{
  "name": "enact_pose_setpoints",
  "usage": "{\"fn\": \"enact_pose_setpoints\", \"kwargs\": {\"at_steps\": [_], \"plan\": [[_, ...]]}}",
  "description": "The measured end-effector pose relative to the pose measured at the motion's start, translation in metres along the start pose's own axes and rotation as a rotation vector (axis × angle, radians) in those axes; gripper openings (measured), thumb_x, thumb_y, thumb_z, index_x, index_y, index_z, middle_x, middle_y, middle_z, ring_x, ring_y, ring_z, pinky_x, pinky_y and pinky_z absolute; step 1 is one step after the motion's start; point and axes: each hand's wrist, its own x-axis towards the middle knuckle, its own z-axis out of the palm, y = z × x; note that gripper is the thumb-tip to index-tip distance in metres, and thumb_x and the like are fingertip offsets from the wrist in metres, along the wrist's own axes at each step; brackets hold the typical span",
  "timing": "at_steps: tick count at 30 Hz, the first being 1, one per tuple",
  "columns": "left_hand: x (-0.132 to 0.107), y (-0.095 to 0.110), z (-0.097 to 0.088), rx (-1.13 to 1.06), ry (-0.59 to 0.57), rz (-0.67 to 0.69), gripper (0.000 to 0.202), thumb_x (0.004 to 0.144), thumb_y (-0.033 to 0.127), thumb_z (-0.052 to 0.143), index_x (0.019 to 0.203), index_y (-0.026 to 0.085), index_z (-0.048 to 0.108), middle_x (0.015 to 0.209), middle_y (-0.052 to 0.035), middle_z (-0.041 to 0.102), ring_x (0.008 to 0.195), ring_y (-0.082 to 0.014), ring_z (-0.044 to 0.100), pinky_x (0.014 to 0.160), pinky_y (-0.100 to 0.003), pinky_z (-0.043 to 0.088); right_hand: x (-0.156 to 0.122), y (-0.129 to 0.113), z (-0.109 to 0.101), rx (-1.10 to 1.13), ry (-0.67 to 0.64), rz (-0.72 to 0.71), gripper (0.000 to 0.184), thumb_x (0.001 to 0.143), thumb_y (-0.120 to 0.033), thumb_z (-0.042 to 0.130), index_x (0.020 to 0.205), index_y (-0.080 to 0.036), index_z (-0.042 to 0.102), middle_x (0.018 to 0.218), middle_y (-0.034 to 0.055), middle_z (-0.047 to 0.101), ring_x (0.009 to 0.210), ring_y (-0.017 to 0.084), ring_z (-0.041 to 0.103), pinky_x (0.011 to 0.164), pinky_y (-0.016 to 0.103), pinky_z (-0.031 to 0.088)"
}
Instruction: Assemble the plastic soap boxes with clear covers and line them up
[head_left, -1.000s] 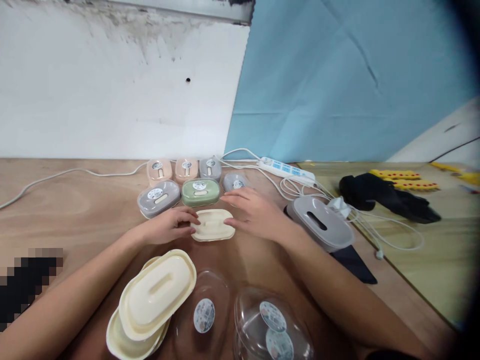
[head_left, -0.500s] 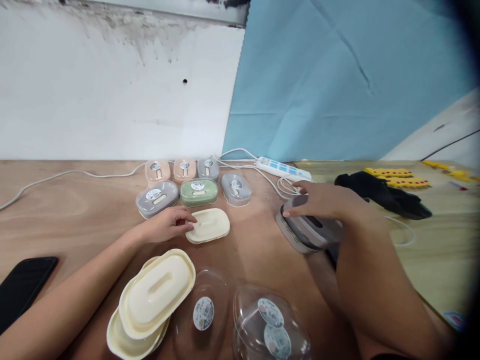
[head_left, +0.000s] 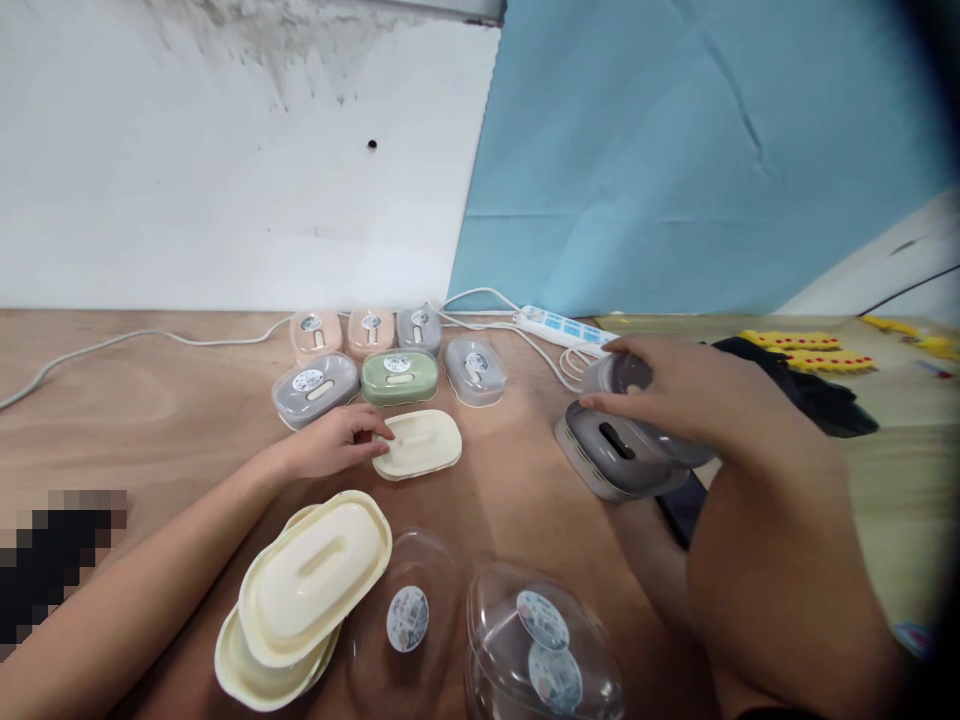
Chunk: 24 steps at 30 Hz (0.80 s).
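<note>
My left hand [head_left: 346, 440] rests at the left end of a cream oval plastic tray [head_left: 420, 443], fingers bent, with thumb and fingertips on its edge. To the right, my right hand [head_left: 667, 385] pinches a grey translucent oval piece [head_left: 602, 373], tilted up above a stack of similar grey slotted pieces [head_left: 600, 450]. My hand hides part of the held piece. Beyond the cream tray stand several lidded oval boxes, among them a green one [head_left: 399, 378], a peach one [head_left: 315, 338] and a grey one [head_left: 474, 373].
Nearest me lie stacked cream trays [head_left: 315, 570], a clear lid [head_left: 375, 640] and stacked clear lids [head_left: 502, 625]. A power strip [head_left: 562, 330] with white cable sits at the back. Black cloth [head_left: 832, 405] and yellow items [head_left: 817, 355] lie far right. A pixelated dark patch covers the left edge.
My right hand has lifted and tilted a grey piece away from the grey stack, baring the slotted piece below. My left hand stays at the cream tray. The view has shifted slightly.
</note>
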Motion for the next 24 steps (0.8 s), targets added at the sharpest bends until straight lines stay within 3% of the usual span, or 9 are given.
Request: {"fn": "enact_pose_setpoints", "kwargs": {"at_steps": [2, 4, 8, 12, 17, 20, 24], "plan": [[0.0, -0.002, 0.001, -0.003, 0.013, 0.003, 0.027, 0.094, 0.04, 0.059, 0.104, 0.019, 0.072, 0.103, -0.0081, 0.065, 0.089, -0.019, 0.064, 0.08, -0.031, 0.051, -0.007, -0.014, -0.002, 0.084, 0.213, -0.176, 0.06, 0.079, -0.06, 0.068, 0.126, -0.023, 0.062, 0.136, 0.0155, 0.061, 0.117, 0.042, 0.062, 0.091, 0.058, 0.053], [0.0, -0.003, 0.003, -0.018, 0.034, -0.002, 0.025, 0.092, 0.039, 0.062, 0.104, 0.019, 0.072, 0.108, -0.009, 0.064, 0.089, -0.0189, 0.064, 0.078, -0.031, 0.052, -0.013, -0.033, 0.001, 0.226, 0.333, -0.394, 0.059, 0.081, -0.054, 0.071, 0.13, -0.024, 0.06, 0.147, 0.0145, 0.05, 0.127, 0.039, 0.056, 0.101, 0.056, 0.05], [-0.001, -0.004, 0.007, -0.042, 0.088, -0.013, 0.03, 0.087, 0.037, 0.068, 0.111, 0.018, 0.068, 0.119, -0.0105, 0.06, 0.081, -0.0155, 0.061, 0.073, -0.031, 0.053, -0.012, -0.075, 0.016, 0.454, 0.291, -0.663, 0.06, 0.079, -0.043, 0.078, 0.133, -0.024, 0.06, 0.144, 0.0149, 0.047, 0.13, 0.035, 0.053, 0.106, 0.054, 0.048], [0.0, -0.004, 0.007, -0.015, 0.105, -0.039, 0.044, 0.083, 0.038, 0.072, 0.121, 0.018, 0.063, 0.107, -0.0076, 0.062, 0.083, -0.0172, 0.059, 0.073, -0.031, 0.051, -0.003, -0.097, 0.04, 0.493, 0.103, -0.699, 0.065, 0.075, -0.043, 0.079, 0.135, -0.026, 0.06, 0.136, 0.0129, 0.055, 0.124, 0.036, 0.057, 0.104, 0.053, 0.049], [0.0, -0.011, 0.005, -0.069, 0.082, -0.096, 0.054, 0.081, 0.042, 0.075, 0.127, 0.017, 0.061, 0.091, -0.003, 0.062, 0.076, -0.0167, 0.059, 0.069, -0.03, 0.049, 0.003, -0.094, 0.074, 0.293, -0.208, -0.571, 0.056, 0.07, -0.044, 0.08, 0.122, -0.024, 0.068, 0.114, 0.0123, 0.067, 0.098, 0.036, 0.068, 0.082, 0.048, 0.055], [-0.001, -0.013, 0.004, -0.084, 0.074, -0.11, 0.055, 0.08, 0.043, 0.075, 0.126, 0.017, 0.062, 0.09, -0.0031, 0.063, 0.073, -0.0162, 0.058, 0.067, -0.03, 0.048, 0.004, -0.089, 0.086, 0.242, -0.253, -0.534, 0.054, 0.067, -0.041, 0.081, 0.115, -0.02, 0.069, 0.11, 0.0142, 0.069, 0.096, 0.038, 0.067, 0.079, 0.048, 0.054], [-0.001, -0.007, 0.005, -0.08, 0.07, -0.141, 0.057, 0.079, 0.041, 0.076, 0.129, 0.017, 0.061, 0.087, -0.002, 0.063, 0.075, -0.017, 0.059, 0.068, -0.03, 0.048, 0.005, -0.092, 0.08, 0.34, -0.202, -0.554, 0.062, 0.066, -0.04, 0.082, 0.122, -0.02, 0.064, 0.119, 0.0144, 0.068, 0.105, 0.038, 0.065, 0.085, 0.05, 0.053]]}}
